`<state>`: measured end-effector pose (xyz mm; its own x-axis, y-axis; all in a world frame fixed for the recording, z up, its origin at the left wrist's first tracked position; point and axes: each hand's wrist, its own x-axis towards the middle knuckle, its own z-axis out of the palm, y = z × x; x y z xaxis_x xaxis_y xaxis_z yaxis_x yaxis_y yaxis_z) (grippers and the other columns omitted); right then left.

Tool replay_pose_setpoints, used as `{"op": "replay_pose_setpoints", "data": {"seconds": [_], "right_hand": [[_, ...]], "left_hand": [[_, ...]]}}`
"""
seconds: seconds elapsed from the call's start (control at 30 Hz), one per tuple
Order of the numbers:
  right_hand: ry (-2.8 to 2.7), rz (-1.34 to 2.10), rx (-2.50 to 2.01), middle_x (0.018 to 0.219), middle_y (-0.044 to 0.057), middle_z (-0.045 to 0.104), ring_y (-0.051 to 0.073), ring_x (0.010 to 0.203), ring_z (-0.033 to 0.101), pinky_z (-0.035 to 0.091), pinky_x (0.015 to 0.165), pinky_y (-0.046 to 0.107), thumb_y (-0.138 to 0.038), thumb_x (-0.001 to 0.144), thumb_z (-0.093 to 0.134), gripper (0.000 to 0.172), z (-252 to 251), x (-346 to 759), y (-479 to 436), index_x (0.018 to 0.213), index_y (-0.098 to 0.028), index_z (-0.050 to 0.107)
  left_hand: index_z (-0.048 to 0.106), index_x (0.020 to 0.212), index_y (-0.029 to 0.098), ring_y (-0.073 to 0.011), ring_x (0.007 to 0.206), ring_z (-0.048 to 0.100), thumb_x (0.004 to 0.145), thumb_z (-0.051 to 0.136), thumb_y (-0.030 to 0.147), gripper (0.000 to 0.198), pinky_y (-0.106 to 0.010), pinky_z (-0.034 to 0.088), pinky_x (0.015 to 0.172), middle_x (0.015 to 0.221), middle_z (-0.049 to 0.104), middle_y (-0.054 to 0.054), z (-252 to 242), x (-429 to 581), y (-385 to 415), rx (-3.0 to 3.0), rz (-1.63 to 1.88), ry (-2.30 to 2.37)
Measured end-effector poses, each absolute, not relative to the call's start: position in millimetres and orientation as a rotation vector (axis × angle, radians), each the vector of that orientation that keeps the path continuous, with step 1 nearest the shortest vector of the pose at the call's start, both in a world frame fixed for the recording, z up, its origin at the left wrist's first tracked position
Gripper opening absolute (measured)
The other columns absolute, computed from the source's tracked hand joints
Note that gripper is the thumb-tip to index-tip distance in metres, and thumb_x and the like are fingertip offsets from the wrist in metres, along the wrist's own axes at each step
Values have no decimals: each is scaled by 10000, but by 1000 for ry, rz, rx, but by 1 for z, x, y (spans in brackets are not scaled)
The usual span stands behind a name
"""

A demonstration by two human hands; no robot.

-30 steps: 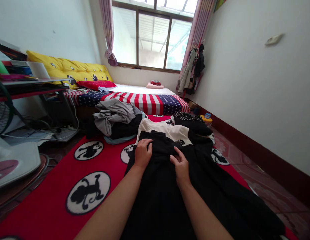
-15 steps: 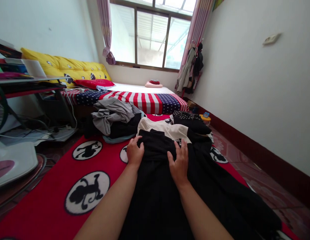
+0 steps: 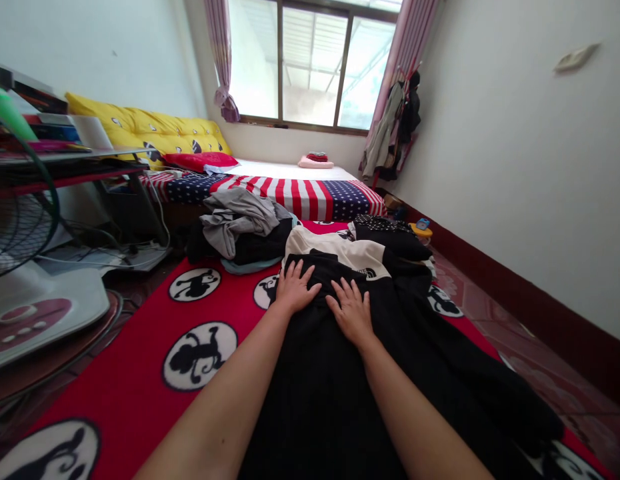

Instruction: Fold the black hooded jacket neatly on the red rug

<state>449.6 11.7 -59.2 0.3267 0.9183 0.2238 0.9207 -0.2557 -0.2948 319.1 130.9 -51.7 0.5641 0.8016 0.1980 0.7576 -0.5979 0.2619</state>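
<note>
Left hand and right hand spread flat, gripping nothing, on plain black cloth garment, lying over black-and-cream fabric jacket on red monkey-print blanket. Risk: sideways palm drag could ruck both layers.

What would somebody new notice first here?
Probably the red blanket with black monkeys in white circles, spread beneath a black cloth garment. Two bare hands rest palm-down on it, in the middle. Behind, a red, white and blue stars-and-stripes cover drapes the white-topped bed below a wide window.
</note>
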Motion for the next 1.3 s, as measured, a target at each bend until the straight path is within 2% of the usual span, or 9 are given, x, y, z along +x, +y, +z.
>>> {"op": "replay_pose_setpoints", "data": {"seconds": [0.23,0.33,0.47,0.73,0.93,1.03,1.13,1.2,1.3], "right_hand": [[-1480,-39,-2059,1531,136,213,297,1410,165,145,1104,564,-530,902,362,636,-68,454,13,1428,-175,328],[-1284,-97,-1854,1406,196,407,289,1315,362,301,1062,486,-478,891,386,562,-69,457,6,1305,-107,468],[-1262,-144,-1680,1126,157,584,262,1066,547,433,944,444,-412,863,447,409,-64,445,-14,1130,-131,580],[-1950,-3,-1664,1252,86,566,236,1187,483,415,998,424,-336,902,454,355,-51,386,-87,1219,-237,578],[-2029,-118,-1805,1346,86,511,254,1260,430,382,1047,441,-305,905,446,396,-58,380,-144,1276,-206,538],[-1968,-161,-1830,1322,90,533,247,1245,449,390,1047,432,-266,897,443,388,-62,375,-160,1264,-181,539],[-1896,-136,-1845,1291,96,553,246,1233,461,395,1045,435,-232,887,445,362,-61,367,-165,1225,-171,558],[-1851,-79,-1844,1271,97,562,245,1225,466,393,1045,443,-217,881,450,343,-59,362,-166,1199,-176,570],[-1781,30,-1811,1267,89,563,238,1208,485,401,1036,444,-202,872,459,321,-53,358,-171,1166,-205,589]], "left_hand": [[156,1489,181,-318,1423,-19,895,370,574,743,-483,163,1125,1562,-8,-136,-57,271,82,2664,467,1209],[165,1483,119,-321,1422,4,893,387,560,769,-476,179,1125,1552,17,-176,-58,245,42,2682,374,1172],[313,1445,182,-303,1424,89,899,405,518,647,-475,175,1132,1547,149,-134,-53,222,-13,2775,316,1049],[339,1430,253,-258,1402,222,923,407,419,538,-475,189,1144,1512,294,-67,-50,202,-88,2823,410,758],[309,1434,323,-251,1402,222,851,525,290,623,-507,177,1139,1504,306,-17,-27,172,-114,2637,275,554],[455,1361,298,-260,1326,387,810,587,306,567,-430,292,1104,1424,446,-32,-2,163,-110,2448,155,355],[623,1207,222,-228,1057,630,840,560,383,406,-289,484,899,1162,672,-51,19,173,-90,2200,87,270],[646,1164,182,-206,940,670,875,501,405,393,-261,514,803,1029,719,-55,22,192,-73,2109,241,385],[574,1259,191,-230,1143,570,904,451,368,416,-333,446,952,1239,623,-84,5,229,-52,2195,637,679]]}}
